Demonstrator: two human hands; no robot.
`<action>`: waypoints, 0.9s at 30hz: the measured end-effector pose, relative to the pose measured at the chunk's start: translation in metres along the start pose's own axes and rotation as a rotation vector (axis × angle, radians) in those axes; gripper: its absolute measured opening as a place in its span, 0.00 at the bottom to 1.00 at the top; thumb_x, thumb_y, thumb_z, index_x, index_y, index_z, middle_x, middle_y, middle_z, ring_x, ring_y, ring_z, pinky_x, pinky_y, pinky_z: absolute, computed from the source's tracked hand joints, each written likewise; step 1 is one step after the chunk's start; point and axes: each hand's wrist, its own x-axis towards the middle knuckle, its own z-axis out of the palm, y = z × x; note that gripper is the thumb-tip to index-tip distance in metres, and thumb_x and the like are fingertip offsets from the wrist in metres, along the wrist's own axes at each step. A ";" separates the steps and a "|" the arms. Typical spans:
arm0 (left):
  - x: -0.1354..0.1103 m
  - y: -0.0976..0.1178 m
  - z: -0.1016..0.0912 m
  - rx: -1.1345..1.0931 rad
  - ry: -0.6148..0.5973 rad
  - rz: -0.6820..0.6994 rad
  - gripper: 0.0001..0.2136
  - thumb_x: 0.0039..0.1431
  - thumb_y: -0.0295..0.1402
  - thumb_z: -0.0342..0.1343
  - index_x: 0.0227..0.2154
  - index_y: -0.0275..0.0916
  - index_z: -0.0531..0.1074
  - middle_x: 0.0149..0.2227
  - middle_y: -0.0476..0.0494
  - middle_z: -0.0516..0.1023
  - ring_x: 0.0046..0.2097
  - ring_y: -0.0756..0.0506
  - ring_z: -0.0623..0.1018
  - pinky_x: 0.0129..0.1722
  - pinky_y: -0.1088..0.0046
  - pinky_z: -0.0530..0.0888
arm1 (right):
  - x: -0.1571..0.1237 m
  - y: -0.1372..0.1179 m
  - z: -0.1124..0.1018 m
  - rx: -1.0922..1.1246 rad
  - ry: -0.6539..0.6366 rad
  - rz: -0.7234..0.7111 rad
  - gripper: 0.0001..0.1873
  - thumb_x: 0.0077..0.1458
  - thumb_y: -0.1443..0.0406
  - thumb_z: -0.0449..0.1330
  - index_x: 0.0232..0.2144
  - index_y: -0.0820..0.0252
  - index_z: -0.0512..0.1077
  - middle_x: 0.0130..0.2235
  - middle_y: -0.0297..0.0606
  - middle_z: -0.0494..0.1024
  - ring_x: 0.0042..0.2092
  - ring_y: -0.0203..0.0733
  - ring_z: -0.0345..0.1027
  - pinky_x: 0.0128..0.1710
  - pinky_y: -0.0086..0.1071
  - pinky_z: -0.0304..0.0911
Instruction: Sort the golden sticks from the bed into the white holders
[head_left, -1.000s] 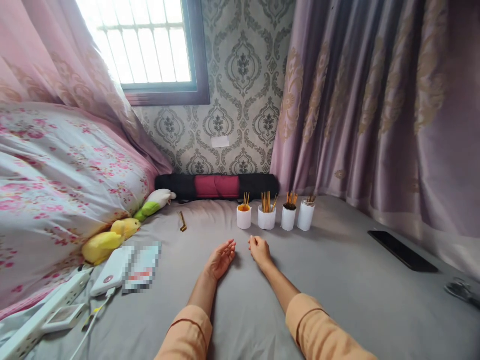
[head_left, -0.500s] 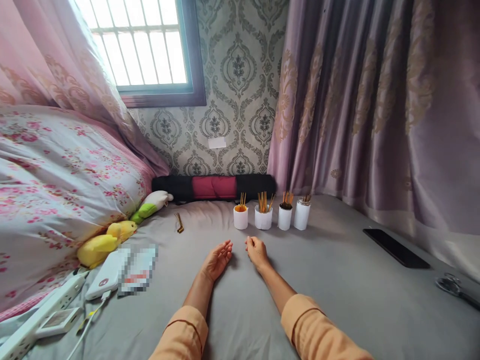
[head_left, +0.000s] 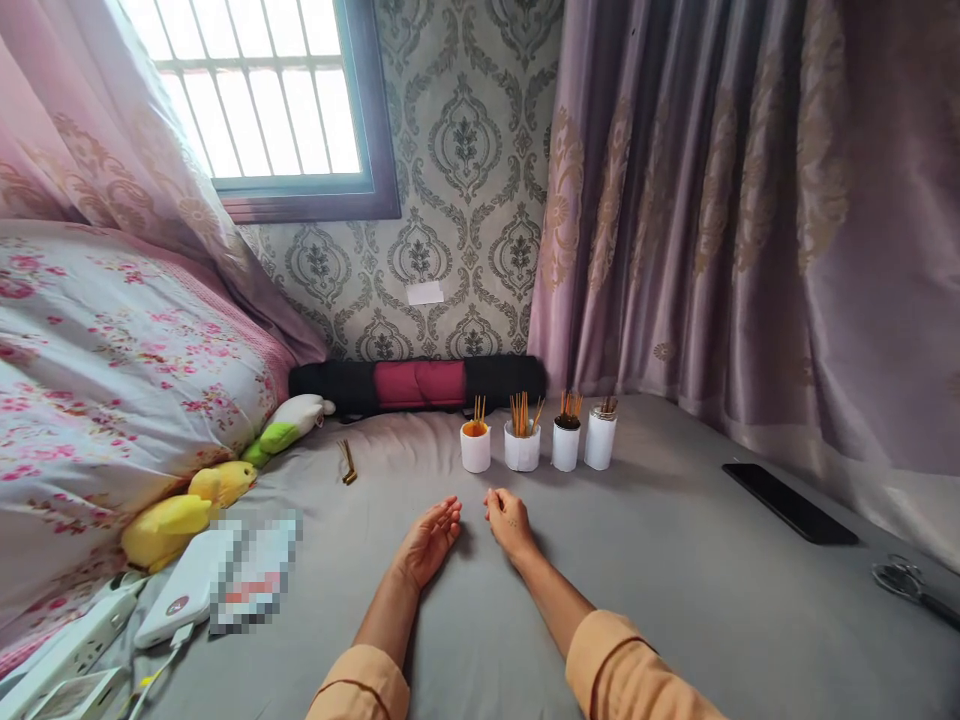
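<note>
My left hand [head_left: 433, 540] rests on its outer edge on the grey sheet [head_left: 652, 610]. Its palm faces inward, the fingers are loosely curved and apart, and nothing lies in it. A short gap away, my right hand [head_left: 508, 522] is closed, thumb and fingers together; whatever it may hold is hidden. Beyond both hands stand several white containers in a row, holding thin brown sticks. They are an orange-lined one [head_left: 475, 452], a wider one [head_left: 522, 452], a dark-topped one [head_left: 565, 450] and a taller one [head_left: 600, 442]. Neither hand touches them.
A small bundle of thin gold-brown sticks [head_left: 347, 465] lies to the left. Plush toys [head_left: 169, 520], a white power bank [head_left: 191, 585] and a power strip [head_left: 82, 640] line the left side. At the right are a black phone [head_left: 787, 503] and a dark-handled metal object [head_left: 900, 578].
The view has shifted slightly, so most things sit a little lower and further left. My hands keep about the same pose, and the containers stay in place.
</note>
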 end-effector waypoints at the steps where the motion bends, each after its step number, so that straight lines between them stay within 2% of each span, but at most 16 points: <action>1: 0.000 0.000 0.000 -0.001 0.001 0.002 0.07 0.50 0.21 0.54 0.34 0.30 0.70 0.33 0.40 0.74 0.29 0.52 0.73 0.27 0.79 0.72 | 0.000 0.000 0.000 0.002 0.000 -0.001 0.21 0.55 0.55 0.43 0.24 0.61 0.68 0.20 0.35 0.71 0.20 0.33 0.62 0.20 0.24 0.54; 18: -0.004 -0.001 -0.003 -0.001 0.032 0.027 0.08 0.50 0.21 0.54 0.34 0.30 0.71 0.33 0.39 0.74 0.29 0.52 0.74 0.27 0.79 0.72 | -0.002 -0.006 -0.002 -0.096 -0.009 -0.018 0.19 0.55 0.57 0.44 0.23 0.60 0.68 0.19 0.34 0.70 0.23 0.34 0.62 0.23 0.25 0.53; 27: -0.003 -0.001 -0.003 0.005 0.043 0.035 0.08 0.50 0.21 0.54 0.35 0.30 0.70 0.34 0.39 0.74 0.30 0.52 0.74 0.27 0.79 0.72 | 0.000 -0.007 -0.002 -0.136 -0.055 0.036 0.19 0.55 0.57 0.43 0.24 0.60 0.68 0.19 0.34 0.71 0.22 0.34 0.63 0.23 0.25 0.53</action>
